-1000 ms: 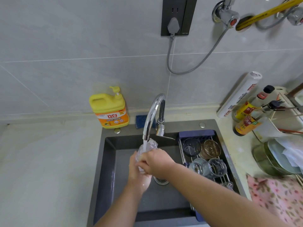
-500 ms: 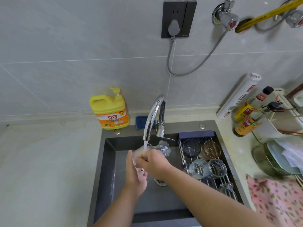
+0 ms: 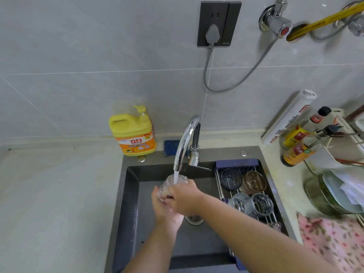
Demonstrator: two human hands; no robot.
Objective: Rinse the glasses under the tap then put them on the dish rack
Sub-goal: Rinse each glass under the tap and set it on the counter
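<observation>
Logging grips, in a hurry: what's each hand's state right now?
Left hand: holding the clear glass under the running tap.
Right hand: closed round the same glass.

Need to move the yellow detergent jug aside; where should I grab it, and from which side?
The yellow detergent jug stands upright at the wall. Its body looks too wide to wrap, and the pump takes the top right. So probably grip the moulded handle at its top left, coming from above and in front.
</observation>
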